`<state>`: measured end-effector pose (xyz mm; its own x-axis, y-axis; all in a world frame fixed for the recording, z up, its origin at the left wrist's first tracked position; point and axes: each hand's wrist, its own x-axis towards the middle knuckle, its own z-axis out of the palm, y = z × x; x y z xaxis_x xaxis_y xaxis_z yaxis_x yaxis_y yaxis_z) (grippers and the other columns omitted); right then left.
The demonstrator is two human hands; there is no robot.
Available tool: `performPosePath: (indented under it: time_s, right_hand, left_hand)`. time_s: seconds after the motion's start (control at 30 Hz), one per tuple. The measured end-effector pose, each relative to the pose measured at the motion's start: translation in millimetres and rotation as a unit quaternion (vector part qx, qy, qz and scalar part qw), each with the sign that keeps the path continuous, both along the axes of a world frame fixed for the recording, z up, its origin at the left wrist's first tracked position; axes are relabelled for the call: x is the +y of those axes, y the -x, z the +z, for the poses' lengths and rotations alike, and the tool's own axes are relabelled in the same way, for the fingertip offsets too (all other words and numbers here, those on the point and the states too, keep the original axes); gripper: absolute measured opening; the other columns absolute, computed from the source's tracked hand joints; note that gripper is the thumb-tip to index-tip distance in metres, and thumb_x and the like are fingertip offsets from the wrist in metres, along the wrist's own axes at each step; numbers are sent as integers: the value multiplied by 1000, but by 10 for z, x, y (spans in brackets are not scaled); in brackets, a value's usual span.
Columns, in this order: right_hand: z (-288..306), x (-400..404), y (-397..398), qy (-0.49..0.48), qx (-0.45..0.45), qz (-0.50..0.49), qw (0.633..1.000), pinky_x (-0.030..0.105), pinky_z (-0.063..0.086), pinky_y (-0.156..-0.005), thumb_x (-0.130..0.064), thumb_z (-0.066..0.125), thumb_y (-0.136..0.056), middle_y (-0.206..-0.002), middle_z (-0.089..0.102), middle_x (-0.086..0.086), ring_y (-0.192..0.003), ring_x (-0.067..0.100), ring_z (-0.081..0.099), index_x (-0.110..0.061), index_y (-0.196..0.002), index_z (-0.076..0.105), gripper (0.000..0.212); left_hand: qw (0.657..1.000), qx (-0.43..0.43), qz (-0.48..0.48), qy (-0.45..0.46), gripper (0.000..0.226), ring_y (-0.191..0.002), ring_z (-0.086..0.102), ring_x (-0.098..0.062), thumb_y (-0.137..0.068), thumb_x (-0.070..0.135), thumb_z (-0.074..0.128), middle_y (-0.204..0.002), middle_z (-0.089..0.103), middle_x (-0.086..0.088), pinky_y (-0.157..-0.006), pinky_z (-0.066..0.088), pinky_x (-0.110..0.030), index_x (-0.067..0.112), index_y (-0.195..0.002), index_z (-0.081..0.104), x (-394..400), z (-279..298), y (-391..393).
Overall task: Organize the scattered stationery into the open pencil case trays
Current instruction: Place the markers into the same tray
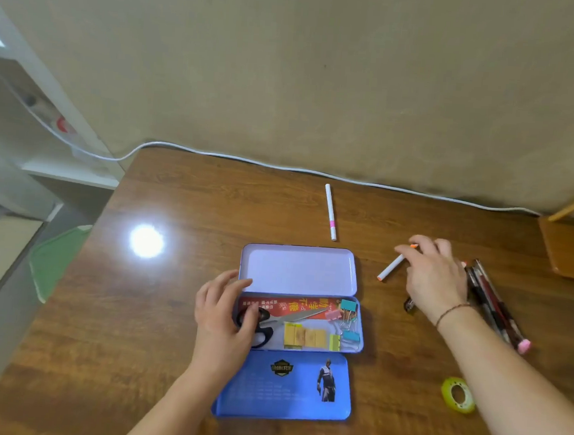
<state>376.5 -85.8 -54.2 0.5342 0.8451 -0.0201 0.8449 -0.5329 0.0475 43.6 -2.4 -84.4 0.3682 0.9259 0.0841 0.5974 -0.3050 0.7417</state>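
The pencil case (360,340) is steadied by the relaxed left hand (223,312), while farther off, on the table (152,344), the light, stiff, roll-prone orange-tipped marker (391,267), probably best pinched mid-barrel, is overlain by the right hand (435,278), whose grip cannot be told.

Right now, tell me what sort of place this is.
Likely a home desk or study corner: a wooden table against a wall, a white cable along its far edge, and an open pencil case beside loose pens.
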Motion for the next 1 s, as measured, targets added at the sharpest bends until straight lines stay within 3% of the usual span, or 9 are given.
performPosePath:
  time_s: [0.1, 0.2, 0.33, 0.4, 0.5, 0.6, 0.73, 0.87, 1.0]
  right_hand:
    - [-16, 79, -275, 66, -32, 74, 995, 39, 38, -85, -18, 63, -86, -134, 51, -5, -122, 24, 33, -36, -112, 65, 32]
    - [40, 160, -343, 34, -25, 108, 993, 38, 35, -86, -25, 59, -90, -115, 62, -9, -115, 20, 40, -34, -97, 67, 14]
    - [87, 201, 50, -186, 11, 136, 973, 40, 43, -76, -16, 59, -90, -93, 69, 0, -91, 27, 57, -21, -93, 69, 12]
    - [57, 201, 482, -229, 63, 203, 950, 39, 47, -71, -14, 64, -87, -91, 69, -1, -86, 25, 60, -18, -94, 70, 11]
    - [-87, 165, 1096, -215, 114, 278, 929, 31, 44, -70, -23, 71, -82, -86, 67, -8, -82, 16, 58, -24, -91, 72, 9]
    - [-252, 207, 1397, -179, 137, 271, 936, 30, 40, -67, -28, 74, -80, -85, 64, -11, -81, 17, 54, -29, -85, 71, 6]
    - [-276, 303, 1482, -168, 157, 228, 946, 32, 41, -66, -29, 74, -77, -84, 59, -10, -82, 19, 53, -29, -79, 67, 8]
    - [-230, 418, 1537, -99, 164, 186, 964, 33, 39, -67, -36, 78, -70, -77, 57, -13, -77, 17, 50, -30, -78, 61, 20]
    - [-197, 503, 1499, -32, 206, 166, 964, 32, 31, -76, -47, 69, -78, -85, 54, -15, -86, 13, 43, -33, -89, 58, 21]
  left_hand:
    - [998, -25, 44, 38, 29, -117, 44, -10, -87, 8, 63, -121, 49, 9, -96, 45, -34, 23, -113, 64, 53, 29, -3]
    - [992, -73, 50, 94, 25, -95, 57, 0, -91, 1, 60, -111, 54, 5, -73, 50, -12, 21, -104, 67, 97, 133, -7]
    - [989, -80, 48, 112, 22, -89, 59, -2, -91, 1, 60, -108, 55, 6, -68, 49, -8, 18, -104, 67, 139, 144, -15]
    - [989, -78, 44, 117, 24, -89, 59, -4, -91, 2, 60, -107, 56, 8, -68, 50, -11, 21, -104, 67, 145, 126, -39]
    - [989, -82, 40, 117, 25, -90, 60, -5, -91, 2, 59, -102, 60, 14, -76, 53, -21, 23, -102, 68, 142, 70, -77]
    - [988, -82, 41, 128, 30, -97, 63, -12, -94, 2, 52, -99, 62, 19, -81, 57, -35, 26, -100, 69, 159, -24, -79]
    - [981, -114, 38, 151, 40, -97, 64, -18, -97, -2, 44, -101, 63, 7, -74, 57, -24, 29, -95, 68, 165, -26, -65]
    - [991, -64, 5, 115, 32, -96, 59, -11, -89, 1, 59, -97, 61, 17, -83, 53, -33, 32, -97, 66, 173, -45, -53]
    - [990, -70, 14, 125, 38, -97, 58, -10, -85, 0, 64, -98, 62, 19, -85, 52, -34, 36, -94, 64, 180, -25, -78]
